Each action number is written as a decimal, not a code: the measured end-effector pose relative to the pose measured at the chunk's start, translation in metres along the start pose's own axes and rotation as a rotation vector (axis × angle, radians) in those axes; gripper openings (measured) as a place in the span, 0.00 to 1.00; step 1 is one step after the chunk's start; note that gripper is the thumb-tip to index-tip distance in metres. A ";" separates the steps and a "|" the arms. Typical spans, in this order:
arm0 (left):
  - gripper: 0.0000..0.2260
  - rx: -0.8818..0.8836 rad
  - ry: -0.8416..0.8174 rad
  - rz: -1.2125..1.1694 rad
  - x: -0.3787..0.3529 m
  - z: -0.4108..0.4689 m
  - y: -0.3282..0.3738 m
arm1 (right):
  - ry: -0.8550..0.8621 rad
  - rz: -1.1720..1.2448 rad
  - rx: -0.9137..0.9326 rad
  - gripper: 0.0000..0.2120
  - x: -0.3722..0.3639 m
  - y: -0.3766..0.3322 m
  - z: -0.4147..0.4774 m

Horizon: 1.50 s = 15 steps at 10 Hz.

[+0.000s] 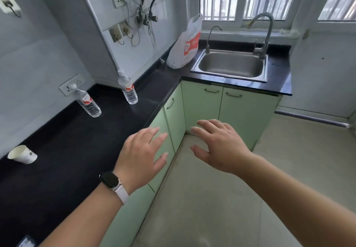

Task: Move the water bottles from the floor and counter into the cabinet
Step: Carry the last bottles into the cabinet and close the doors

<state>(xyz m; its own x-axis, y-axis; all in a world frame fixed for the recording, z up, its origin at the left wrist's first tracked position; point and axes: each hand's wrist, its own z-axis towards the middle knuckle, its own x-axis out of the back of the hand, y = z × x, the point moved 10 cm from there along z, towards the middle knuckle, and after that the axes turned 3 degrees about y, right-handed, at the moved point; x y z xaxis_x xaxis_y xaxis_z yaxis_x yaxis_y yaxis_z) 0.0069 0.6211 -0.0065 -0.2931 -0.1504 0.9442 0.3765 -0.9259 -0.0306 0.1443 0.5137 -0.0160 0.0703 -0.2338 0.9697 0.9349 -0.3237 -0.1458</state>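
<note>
Two clear water bottles with red-and-white labels stand upright on the black counter [63, 141]: one [87, 102] near the wall socket, the other [128, 89] further right by the corner. Below the counter run pale green cabinet doors [174, 117], all closed. My left hand [143, 154], with a watch on the wrist, hovers over the counter's front edge, fingers spread and holding nothing. My right hand [217, 144] is stretched out over the floor in front of the cabinets, fingers also spread and empty. No bottle shows on the floor.
A white paper cup [23, 154] lies on its side at the counter's left. A white plastic bag [185, 44] leans in the corner beside the steel sink [231, 66] with two taps. Cables hang on the wall. The light tiled floor [250, 189] spreads to the right.
</note>
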 end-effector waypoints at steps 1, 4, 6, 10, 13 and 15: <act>0.23 0.060 -0.005 0.020 -0.005 0.019 -0.022 | 0.001 0.002 0.043 0.28 0.001 0.008 0.034; 0.23 0.096 -0.046 0.018 -0.063 0.082 -0.112 | -0.029 0.036 0.047 0.30 -0.040 0.020 0.143; 0.23 0.106 -0.029 -0.039 -0.101 0.152 -0.193 | -0.074 -0.037 0.050 0.29 -0.066 0.019 0.240; 0.23 0.211 -0.033 0.014 -0.139 0.178 -0.346 | -0.029 0.003 0.184 0.25 -0.121 -0.053 0.402; 0.23 0.488 -0.073 0.005 -0.162 0.156 -0.412 | -0.045 0.125 0.283 0.25 -0.169 -0.069 0.482; 0.24 0.807 -0.043 -0.005 -0.173 0.137 -0.449 | -0.091 0.245 0.287 0.30 -0.205 -0.051 0.533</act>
<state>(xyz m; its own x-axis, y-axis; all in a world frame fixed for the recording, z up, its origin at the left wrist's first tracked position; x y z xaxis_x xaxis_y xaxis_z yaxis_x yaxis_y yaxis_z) 0.0088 1.1107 -0.1111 -0.2683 -0.1180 0.9561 0.8985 -0.3886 0.2042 0.2674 1.0673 -0.1032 0.3222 -0.1857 0.9283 0.9450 0.0047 -0.3271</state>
